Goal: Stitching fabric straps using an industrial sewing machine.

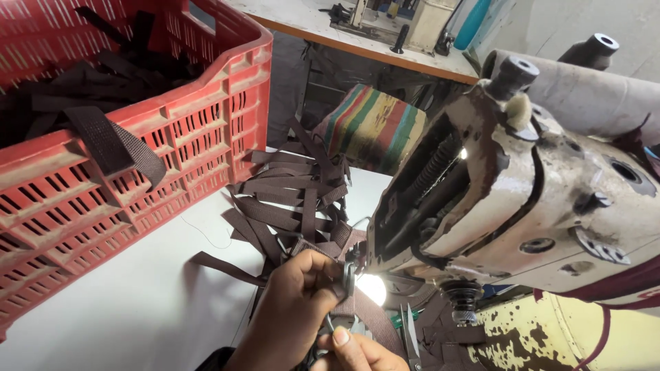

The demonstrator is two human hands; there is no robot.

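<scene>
My left hand pinches a brown webbing strap right in front of the needle area of a worn cream sewing machine. My right hand sits just below it at the bottom edge, fingertips on the same strap. A small lamp glows at the machine's foot beside my fingers. The needle itself is hidden behind my left hand.
A pile of brown straps lies on the white table behind my hands. A red slotted crate with more straps stands at the left. Small snips rest near the machine base. A striped cushion sits beyond the table.
</scene>
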